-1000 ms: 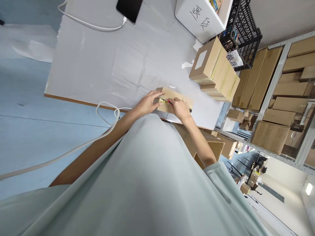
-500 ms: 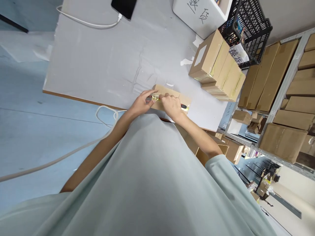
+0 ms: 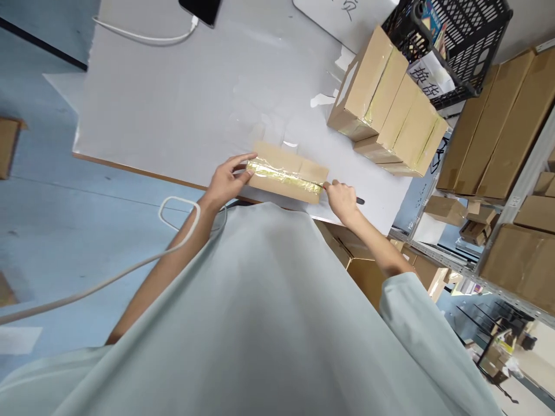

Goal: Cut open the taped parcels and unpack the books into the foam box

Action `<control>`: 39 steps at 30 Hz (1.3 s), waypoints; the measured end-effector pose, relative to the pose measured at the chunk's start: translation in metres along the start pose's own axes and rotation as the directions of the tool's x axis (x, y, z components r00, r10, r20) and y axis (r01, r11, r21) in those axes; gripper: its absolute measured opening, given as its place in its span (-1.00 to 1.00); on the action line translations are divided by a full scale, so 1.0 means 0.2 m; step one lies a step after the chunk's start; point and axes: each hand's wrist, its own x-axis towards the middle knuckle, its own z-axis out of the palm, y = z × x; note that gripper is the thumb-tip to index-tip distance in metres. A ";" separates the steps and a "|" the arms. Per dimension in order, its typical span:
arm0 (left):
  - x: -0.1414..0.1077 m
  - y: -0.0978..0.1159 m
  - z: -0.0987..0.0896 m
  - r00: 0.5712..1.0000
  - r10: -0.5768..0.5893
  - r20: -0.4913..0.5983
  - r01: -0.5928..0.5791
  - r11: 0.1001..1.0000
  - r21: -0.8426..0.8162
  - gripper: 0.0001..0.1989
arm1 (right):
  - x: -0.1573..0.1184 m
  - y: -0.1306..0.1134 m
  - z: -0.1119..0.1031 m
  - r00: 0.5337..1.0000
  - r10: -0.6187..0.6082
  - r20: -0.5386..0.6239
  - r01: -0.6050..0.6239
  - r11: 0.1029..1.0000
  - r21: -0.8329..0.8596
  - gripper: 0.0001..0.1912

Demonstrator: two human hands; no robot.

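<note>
A small cardboard box (image 3: 284, 184) lies at the table's near edge, with shiny yellowish tape (image 3: 277, 173) running along its top. My left hand (image 3: 226, 179) grips the box's left end, thumb on the near side and fingers on the far side. At the opposite end, my right hand (image 3: 342, 200) is closed around a utility knife; its dark handle (image 3: 359, 201) sticks out to the right of my fist. The knife's tip is at the right end of the tape. A thin dark line runs along the tape.
Several taped boxes (image 3: 390, 110) stand at the right of the grey table (image 3: 165, 104), near a black crate (image 3: 468, 40) and a white bin (image 3: 347, 20). A phone (image 3: 203, 8) with a white cable lies at the back. Shelves of cartons (image 3: 533, 260) stand to the right.
My right hand has moved the knife rightwards along the tape, from near my left hand to the box's right end. My left hand still holds the left end.
</note>
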 end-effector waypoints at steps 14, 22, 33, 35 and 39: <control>0.02 0.02 0.01 1.000 -0.012 -0.022 0.014 0.998 0.065 -0.38 | -0.11 0.05 0.03 0.989 -0.097 -0.108 0.112 0.984 0.141 -0.51; 0.01 0.05 0.02 0.999 -0.023 -0.032 0.025 0.996 0.085 -0.38 | 0.16 -0.28 -0.14 0.953 -0.255 -0.162 0.287 0.931 0.227 -0.57; -0.01 0.08 0.04 0.998 -0.044 -0.053 0.048 0.997 0.068 -0.39 | 0.00 0.02 -0.03 0.999 -0.054 -0.001 0.054 0.996 0.078 -0.52; -0.01 0.08 0.04 0.998 -0.030 -0.053 0.033 0.998 0.048 -0.38 | -0.06 0.05 -0.04 0.999 -0.045 0.013 0.044 0.996 0.078 -0.52; -0.01 0.07 0.03 0.999 -0.020 -0.034 0.021 0.999 0.036 -0.39 | -0.15 0.03 -0.04 0.990 -0.044 -0.136 0.074 0.972 0.223 -0.62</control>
